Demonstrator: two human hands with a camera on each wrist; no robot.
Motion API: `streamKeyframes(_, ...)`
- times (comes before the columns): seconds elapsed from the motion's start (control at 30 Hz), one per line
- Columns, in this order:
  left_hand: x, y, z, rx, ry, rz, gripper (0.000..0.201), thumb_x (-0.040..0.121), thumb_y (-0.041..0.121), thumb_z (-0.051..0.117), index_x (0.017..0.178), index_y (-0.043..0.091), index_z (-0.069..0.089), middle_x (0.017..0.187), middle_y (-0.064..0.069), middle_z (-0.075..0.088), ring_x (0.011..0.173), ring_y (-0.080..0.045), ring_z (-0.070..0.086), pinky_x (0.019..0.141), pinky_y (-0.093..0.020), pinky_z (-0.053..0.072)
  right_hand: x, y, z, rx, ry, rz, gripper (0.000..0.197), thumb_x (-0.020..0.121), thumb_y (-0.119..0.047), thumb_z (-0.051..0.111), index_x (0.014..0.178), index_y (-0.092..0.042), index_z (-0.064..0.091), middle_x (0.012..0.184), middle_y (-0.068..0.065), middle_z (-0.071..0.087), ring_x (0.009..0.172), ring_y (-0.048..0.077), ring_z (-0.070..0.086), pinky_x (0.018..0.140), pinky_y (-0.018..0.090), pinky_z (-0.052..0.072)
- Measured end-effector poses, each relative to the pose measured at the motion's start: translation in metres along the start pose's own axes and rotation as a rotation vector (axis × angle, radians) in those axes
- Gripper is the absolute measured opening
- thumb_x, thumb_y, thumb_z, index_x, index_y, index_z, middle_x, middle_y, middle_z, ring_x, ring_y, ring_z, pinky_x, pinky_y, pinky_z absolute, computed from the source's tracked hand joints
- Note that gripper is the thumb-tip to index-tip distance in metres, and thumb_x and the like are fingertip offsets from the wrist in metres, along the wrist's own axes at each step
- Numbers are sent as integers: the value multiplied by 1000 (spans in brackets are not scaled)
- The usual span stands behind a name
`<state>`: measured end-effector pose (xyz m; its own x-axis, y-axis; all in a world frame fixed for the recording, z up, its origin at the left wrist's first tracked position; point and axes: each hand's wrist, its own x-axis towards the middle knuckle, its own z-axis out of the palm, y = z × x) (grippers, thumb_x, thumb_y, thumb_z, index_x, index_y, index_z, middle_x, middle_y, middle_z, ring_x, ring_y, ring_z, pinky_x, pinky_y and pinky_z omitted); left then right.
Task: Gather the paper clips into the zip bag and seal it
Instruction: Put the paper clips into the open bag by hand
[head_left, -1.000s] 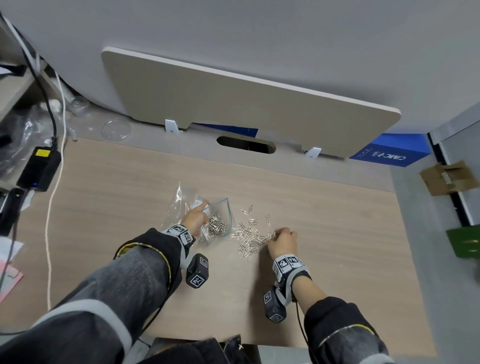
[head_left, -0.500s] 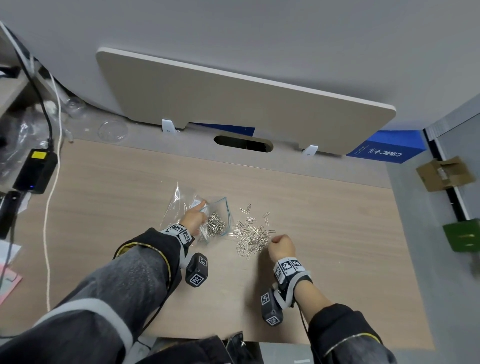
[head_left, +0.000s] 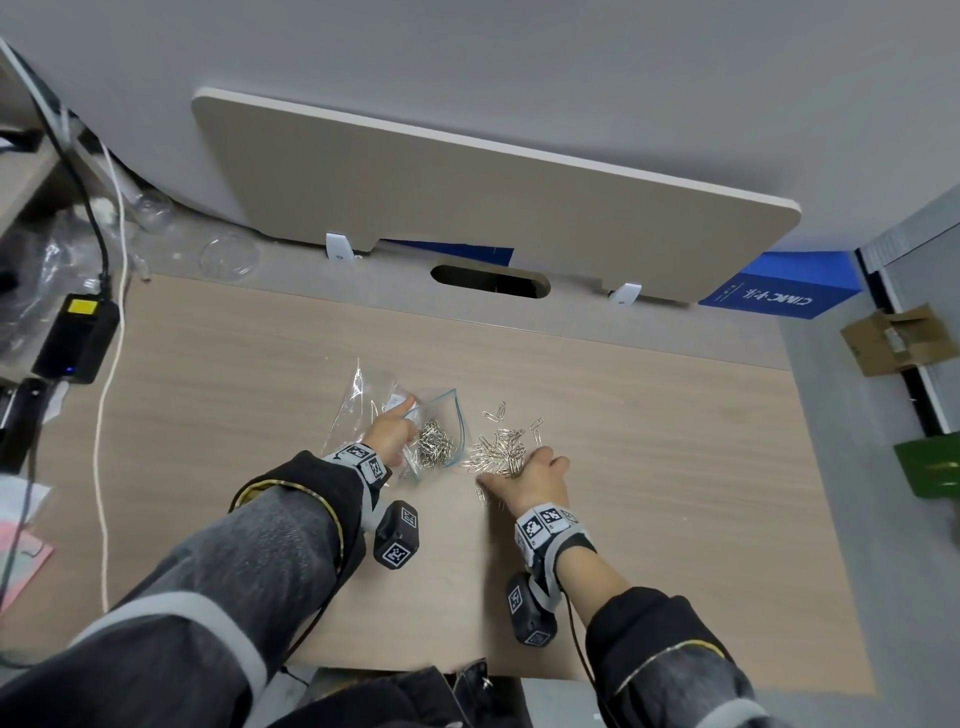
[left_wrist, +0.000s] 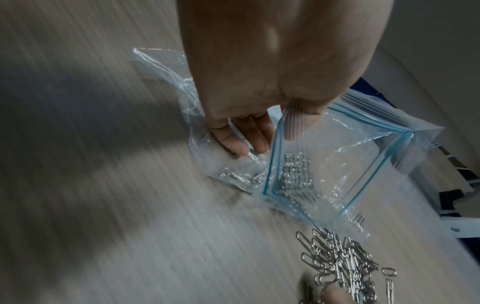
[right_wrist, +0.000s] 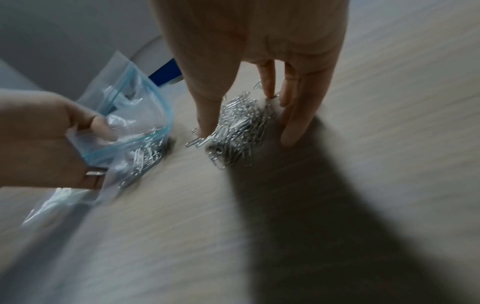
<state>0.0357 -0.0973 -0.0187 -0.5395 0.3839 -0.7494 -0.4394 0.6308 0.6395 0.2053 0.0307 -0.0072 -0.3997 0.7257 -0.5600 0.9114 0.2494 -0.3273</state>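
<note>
Carrying everything here is the pale wood-grain counter (head_left: 649, 415), with a beige divider board (head_left: 467, 197) standing at its far edge. On the counter's middle lies the clear zip bag (head_left: 363, 410), its blue-lined mouth held open toward the right; a clump of paper clips already sits inside. The left hand (head_left: 388, 435) pinches the near lip of the mouth between thumb and fingers (left_wrist: 235, 142). Just right of the bag, touching the counter, lies the loose pile of paper clips (head_left: 498, 449). The right hand (head_left: 535, 480) rests over that pile, fingers (right_wrist: 292, 123) straight and spread on either side of it, tips on the counter.
</note>
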Motion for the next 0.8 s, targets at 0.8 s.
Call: streamKeyframes(0.8, -1, 0, -2, -100, 18, 30, 60, 93, -1, 41, 146, 25, 32, 149, -17, 36, 69, -3, 40, 61, -26, 40, 5, -1, 6, -131, 103, -226, 23, 85, -20, 56, 103, -5, 59, 114, 12, 50, 90, 36, 61, 71, 36, 47)
